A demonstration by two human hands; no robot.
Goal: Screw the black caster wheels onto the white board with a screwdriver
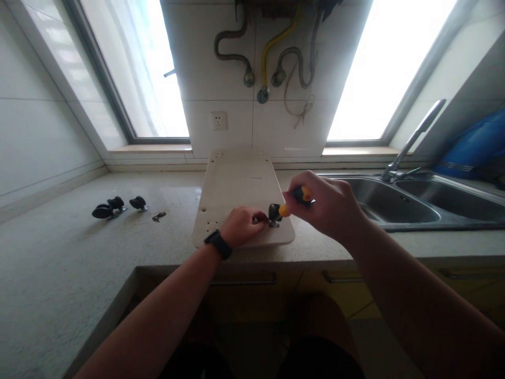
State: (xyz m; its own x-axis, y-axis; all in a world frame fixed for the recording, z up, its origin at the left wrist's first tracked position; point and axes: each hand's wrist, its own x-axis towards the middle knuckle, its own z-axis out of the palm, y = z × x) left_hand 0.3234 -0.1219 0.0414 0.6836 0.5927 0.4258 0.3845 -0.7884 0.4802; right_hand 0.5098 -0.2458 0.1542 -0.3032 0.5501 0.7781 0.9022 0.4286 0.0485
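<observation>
A cream board (240,184) with rounded corners and small screw holes lies flat on the counter. At its near right corner stands a black caster wheel (274,211) on a metal plate. My right hand (321,202) is closed round the handle of a yellow and black screwdriver (284,210), whose tip is hard to make out beside the caster. My left hand (245,225), with a black watch on its wrist, rests on the board, its fingers pinched at the caster's base; what they hold is hidden.
Loose casters (103,210) and a small pile of screws (159,216) lie on the counter (118,237) at the left. A steel double sink (379,202) with a faucet (414,137) is at the right. Drawer handles (244,280) project below the counter edge.
</observation>
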